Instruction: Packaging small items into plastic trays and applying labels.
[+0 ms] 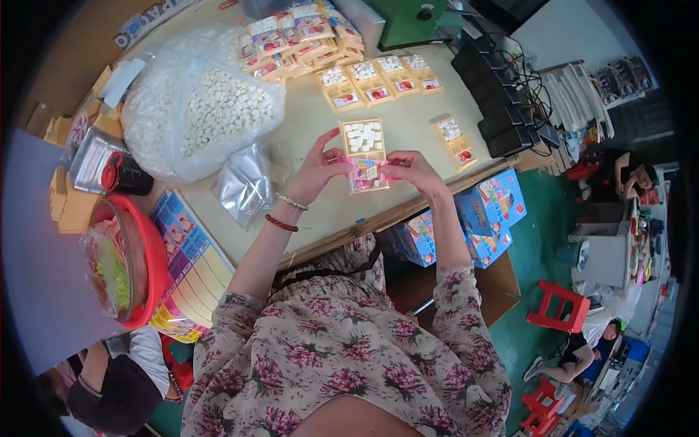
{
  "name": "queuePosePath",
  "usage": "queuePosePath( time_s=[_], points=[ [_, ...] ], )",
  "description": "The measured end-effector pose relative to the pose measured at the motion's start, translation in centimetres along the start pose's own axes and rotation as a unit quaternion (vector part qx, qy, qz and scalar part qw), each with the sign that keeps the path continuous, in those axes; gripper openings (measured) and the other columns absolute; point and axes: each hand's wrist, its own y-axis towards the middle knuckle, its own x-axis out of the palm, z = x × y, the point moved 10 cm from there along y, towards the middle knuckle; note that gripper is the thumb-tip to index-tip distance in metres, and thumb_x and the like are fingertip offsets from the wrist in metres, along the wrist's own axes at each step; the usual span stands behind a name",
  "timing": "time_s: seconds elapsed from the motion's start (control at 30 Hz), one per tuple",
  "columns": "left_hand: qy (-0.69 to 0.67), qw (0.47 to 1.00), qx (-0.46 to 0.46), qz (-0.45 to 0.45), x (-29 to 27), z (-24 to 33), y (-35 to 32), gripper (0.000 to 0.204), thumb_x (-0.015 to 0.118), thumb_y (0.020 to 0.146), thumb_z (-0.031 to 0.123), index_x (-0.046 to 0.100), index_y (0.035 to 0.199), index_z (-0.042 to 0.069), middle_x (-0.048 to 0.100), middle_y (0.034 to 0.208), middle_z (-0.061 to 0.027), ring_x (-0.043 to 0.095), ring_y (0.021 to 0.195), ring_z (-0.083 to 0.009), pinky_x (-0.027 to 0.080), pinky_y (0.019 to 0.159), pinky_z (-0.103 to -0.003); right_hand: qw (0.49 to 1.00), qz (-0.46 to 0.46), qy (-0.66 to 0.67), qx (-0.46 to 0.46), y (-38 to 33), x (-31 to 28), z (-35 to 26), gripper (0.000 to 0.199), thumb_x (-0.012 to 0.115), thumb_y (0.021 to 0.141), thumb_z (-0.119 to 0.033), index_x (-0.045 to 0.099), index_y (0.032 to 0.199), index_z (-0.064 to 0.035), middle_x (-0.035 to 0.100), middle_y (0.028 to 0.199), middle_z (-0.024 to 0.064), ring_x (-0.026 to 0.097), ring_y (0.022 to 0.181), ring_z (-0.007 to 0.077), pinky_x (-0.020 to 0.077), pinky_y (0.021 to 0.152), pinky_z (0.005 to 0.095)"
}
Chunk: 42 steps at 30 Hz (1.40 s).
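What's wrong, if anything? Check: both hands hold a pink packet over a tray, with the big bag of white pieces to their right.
Only the side is wrong: the head view shows the big bag lying left of the left hand and right hand.

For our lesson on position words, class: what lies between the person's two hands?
In the head view, a pink packet lies between the left hand and right hand, held by both, at the near end of a tan tray.

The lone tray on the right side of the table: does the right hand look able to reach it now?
Probably yes: nothing visible stands between the right hand and the lone tray, though the hand holds a pink packet.
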Motion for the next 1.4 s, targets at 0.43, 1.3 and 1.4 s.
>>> queuePosePath(
  time_s=[0.43,1.3,1.4],
  points=[
    [0.45,0.771,0.323,0.314,-1.1,13.2,-10.8,0.069,0.063,0.081,0.01,0.025,0.138,0.006,0.05,0.118,-0.0172,0.052,0.104,-0.0249,0.044,0.088,-0.033,0.981,0.077,0.126,-0.13,-1.3,3.8,-4.3,0.013,0.067,0.075,-0.002,0.064,0.087,-0.0011,0.062,0.073,0.0022,0.055,0.065,0.0065,0.0436,0.059,0.0197],
    [0.014,0.902,0.226,0.368,-7.4,8.1,-12.1,0.016,0.062,0.084,0.013,0.059,0.093,0.0,0.06,0.079,0.001,0.052,0.068,-0.003,0.043,0.06,-0.018,0.842,0.321,-0.288,-0.325,-5.8,11.1,-11.6,0.047,0.067,0.077,-0.008,0.048,0.119,-0.0003,0.057,0.102,0.0132,0.059,0.084,0.0209,0.0474,0.075,0.0307],
    [0.022,0.91,0.222,0.35,-5.4,7.8,-11.7,0.015,0.061,0.084,0.012,0.059,0.094,0.001,0.06,0.08,0.0007,0.053,0.068,-0.0029,0.043,0.061,-0.017,0.817,0.288,-0.324,-0.379,-5.0,15.0,-11.5,0.033,0.065,0.078,-0.005,0.055,0.109,0.0023,0.06,0.096,0.013,0.06,0.083,0.0184,0.0474,0.074,0.0291]
  ],
)
